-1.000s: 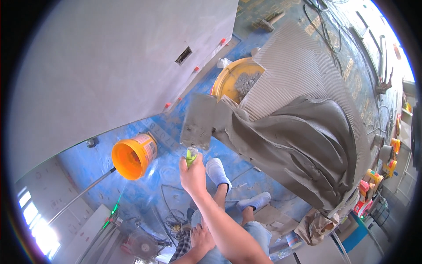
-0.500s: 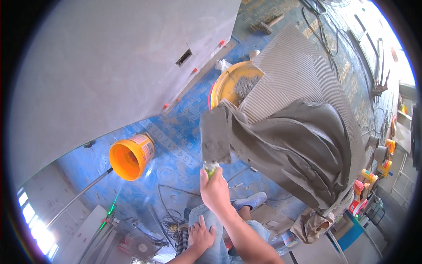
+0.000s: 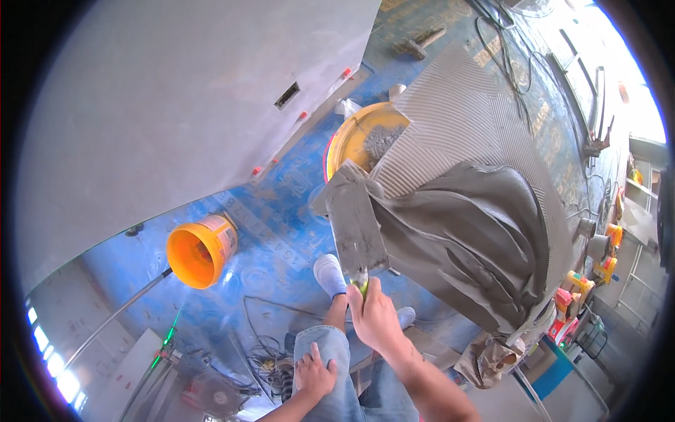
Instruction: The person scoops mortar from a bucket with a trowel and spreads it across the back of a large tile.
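My right hand (image 3: 378, 318) grips the green handle of a flat rectangular trowel (image 3: 357, 228). Grey mortar smears the trowel's blade, which touches the near left corner of a large tile (image 3: 422, 151). Combed ridges of mortar cover the tile's far part. A thick, folded heap of wet mortar (image 3: 464, 239) lies over its near part. Below the tile's far left edge stands a yellow bucket (image 3: 349, 132) with grey mortar inside. My left hand (image 3: 314, 374) rests on my knee with its fingers stretched out, holding nothing.
An orange bucket (image 3: 191, 257) lies tipped on the blue floor sheeting (image 3: 274, 225), beside a thin pole (image 3: 116, 316). A pale panelled wall (image 3: 176, 98) with red spacers rises at the left. Farther off are a hammer (image 3: 420, 43) and cables (image 3: 510, 67). Crumpled paper (image 3: 490, 359) sits near the tile's right corner.
The trowel has shifted slightly right and turned, its blade now at the tile's corner. One foot has come forward beneath it. My left hand stays on the knee.
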`<state>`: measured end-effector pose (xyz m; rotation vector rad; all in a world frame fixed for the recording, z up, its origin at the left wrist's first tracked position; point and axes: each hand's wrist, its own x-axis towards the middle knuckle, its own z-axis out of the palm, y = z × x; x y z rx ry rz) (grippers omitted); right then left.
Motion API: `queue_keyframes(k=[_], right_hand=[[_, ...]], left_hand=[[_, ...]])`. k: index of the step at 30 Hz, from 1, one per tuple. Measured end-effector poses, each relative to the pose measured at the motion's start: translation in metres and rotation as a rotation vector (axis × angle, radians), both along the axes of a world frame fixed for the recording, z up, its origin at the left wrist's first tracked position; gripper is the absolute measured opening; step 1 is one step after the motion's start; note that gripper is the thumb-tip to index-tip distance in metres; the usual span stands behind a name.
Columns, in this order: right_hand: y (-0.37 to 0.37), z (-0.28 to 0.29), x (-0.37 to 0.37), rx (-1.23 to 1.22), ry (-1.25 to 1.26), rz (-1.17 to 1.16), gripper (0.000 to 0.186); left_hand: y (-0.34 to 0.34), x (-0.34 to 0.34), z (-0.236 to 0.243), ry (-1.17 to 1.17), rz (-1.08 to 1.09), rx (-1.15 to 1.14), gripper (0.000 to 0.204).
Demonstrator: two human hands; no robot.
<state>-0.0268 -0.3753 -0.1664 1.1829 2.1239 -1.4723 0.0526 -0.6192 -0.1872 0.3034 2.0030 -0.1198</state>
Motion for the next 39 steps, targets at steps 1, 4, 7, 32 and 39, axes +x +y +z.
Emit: queue_keyframes(k=[1,4,7,32,39], right_hand=[[0.006,-0.002,-0.003,0.002,-0.002,-0.001,0.035],[0.020,-0.007,-0.003,0.083,-0.129,0.005,0.038],[0.027,0.009,0.010,0.066,-0.244,-0.121,0.041],[0.286,-0.020,0.209,0.545,-0.313,0.020,0.045],[0.293,-0.041,0.184,-0.787,0.112,-1.202,0.053]], left_hand=[[-0.002,0.002,0.000,0.000,-0.003,0.001,0.077],[-0.003,0.002,-0.001,-0.006,0.004,0.000,0.078],[0.004,0.000,0.002,-0.028,0.008,-0.024,0.079],[0.053,0.076,0.008,0.102,0.124,-0.135,0.080],[0.098,0.101,0.015,0.160,0.139,-0.198,0.082]])
